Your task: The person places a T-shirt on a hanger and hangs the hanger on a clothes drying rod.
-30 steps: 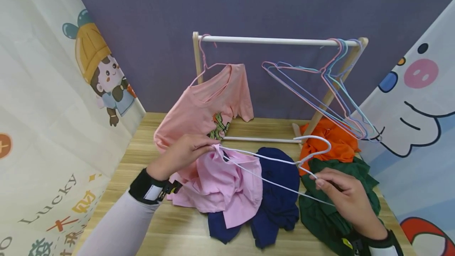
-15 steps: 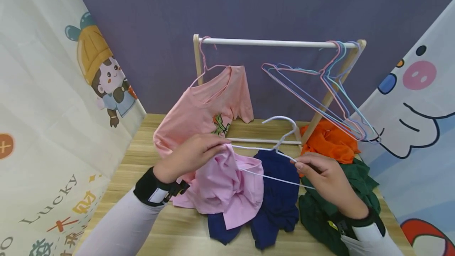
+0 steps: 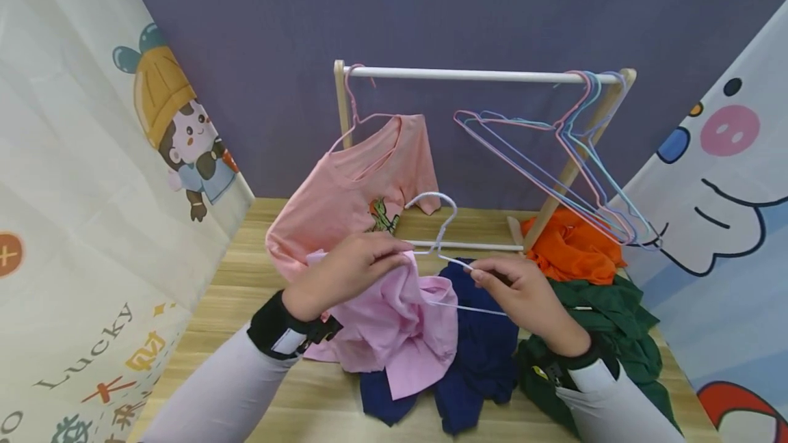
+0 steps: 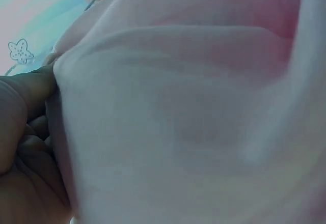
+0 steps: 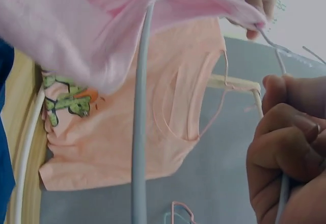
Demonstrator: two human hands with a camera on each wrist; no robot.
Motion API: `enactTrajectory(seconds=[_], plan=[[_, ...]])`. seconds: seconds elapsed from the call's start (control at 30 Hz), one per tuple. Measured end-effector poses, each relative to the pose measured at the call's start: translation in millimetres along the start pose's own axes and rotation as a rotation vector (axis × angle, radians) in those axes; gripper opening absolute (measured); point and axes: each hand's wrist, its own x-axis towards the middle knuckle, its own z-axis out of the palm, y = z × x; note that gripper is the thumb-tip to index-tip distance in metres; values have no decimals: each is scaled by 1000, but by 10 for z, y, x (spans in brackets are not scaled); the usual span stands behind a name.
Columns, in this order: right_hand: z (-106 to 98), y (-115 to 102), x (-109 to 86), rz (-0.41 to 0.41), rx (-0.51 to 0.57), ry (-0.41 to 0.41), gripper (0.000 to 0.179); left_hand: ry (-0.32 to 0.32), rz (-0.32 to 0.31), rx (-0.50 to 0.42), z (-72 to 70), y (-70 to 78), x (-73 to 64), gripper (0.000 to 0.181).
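Note:
My left hand pinches the neckline edge of a light pink shirt, whose fabric fills most of the left wrist view. A white wire hanger runs into the shirt's neck opening, its left end hidden in the cloth. My right hand grips the hanger's right shoulder wire, fingers curled round it in the right wrist view. The hook stands up between the two hands. In the right wrist view the bottom bar passes into the pink cloth.
Behind stands a rack with a white rail. A peach T-shirt hangs at its left, several bare hangers at its right. Navy, green and orange garments lie on the wooden table.
My right hand has moved left, pushing the white hanger further into the pink shirt's neck. My left hand has shifted slightly right, still pinching the shirt's edge.

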Motion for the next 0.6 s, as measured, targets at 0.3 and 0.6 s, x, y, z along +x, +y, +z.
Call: enactTrajectory(seconds=[0.3,0.6], plan=[[251,122,18,-28,-59,6,13,-12,20,-10,122,-3,16,18],[232,135,33,-35,-110,-21,18,8,21,-24,105,-28,5,17]])
